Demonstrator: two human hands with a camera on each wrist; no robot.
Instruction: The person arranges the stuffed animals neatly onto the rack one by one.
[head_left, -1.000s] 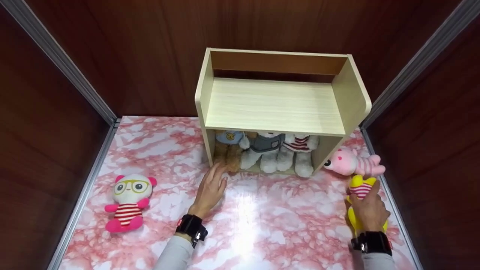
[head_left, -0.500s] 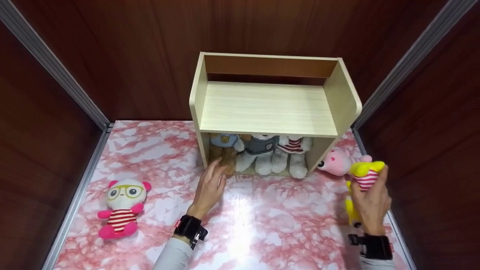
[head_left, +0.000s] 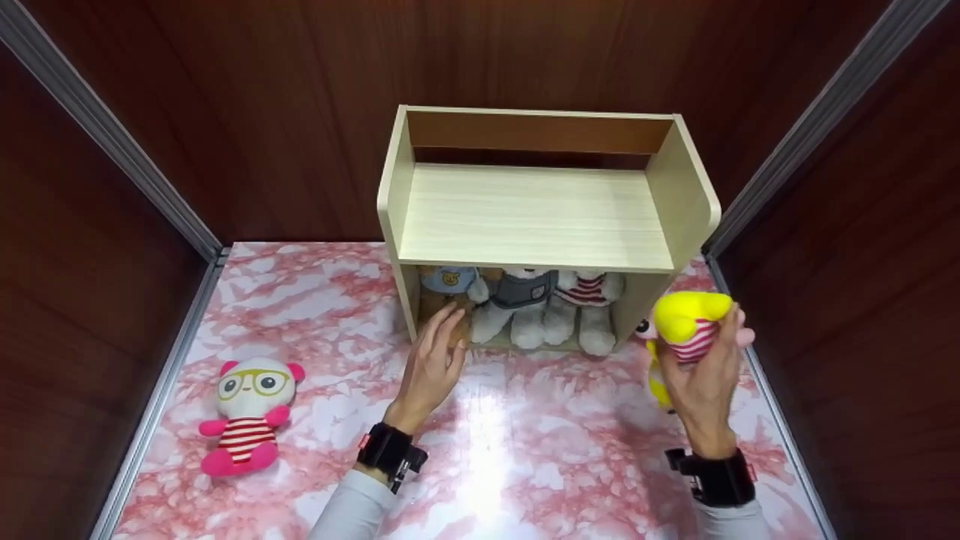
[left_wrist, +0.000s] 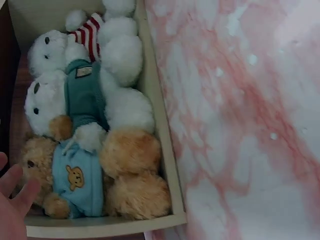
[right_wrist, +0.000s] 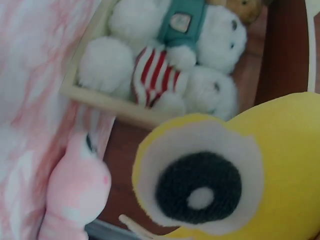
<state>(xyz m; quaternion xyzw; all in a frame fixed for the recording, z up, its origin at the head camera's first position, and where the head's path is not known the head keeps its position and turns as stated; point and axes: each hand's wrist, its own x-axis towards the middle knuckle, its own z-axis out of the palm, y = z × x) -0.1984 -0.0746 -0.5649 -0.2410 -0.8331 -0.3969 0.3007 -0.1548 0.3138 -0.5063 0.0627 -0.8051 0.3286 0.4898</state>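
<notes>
My right hand (head_left: 701, 390) grips a yellow plush toy (head_left: 688, 319) by its pink-and-white striped body, raised at the right of the shelf. Its big black-and-white eye (right_wrist: 200, 187) fills much of the right wrist view. My left hand (head_left: 431, 367) is held out, fingers extended, at the lower left opening of the shelf, beside a brown teddy bear (left_wrist: 135, 155) in a light blue shirt. Two white plush bears sit next to that one, one in a grey-green outfit (left_wrist: 82, 95), one in red-and-white stripes (left_wrist: 90, 37).
A pale wooden two-tier shelf (head_left: 532, 217) stands against the dark wood wall (head_left: 300, 135). A pink plush toy (right_wrist: 77, 190) lies at its right, partly hidden in the head view. A panda plush (head_left: 251, 420) with yellow glasses lies at the left on the pink marbled surface (head_left: 337, 300).
My right hand has lifted the yellow plush toy from the surface and carried it up and leftward toward the shelf. My left hand has shifted only slightly.
</notes>
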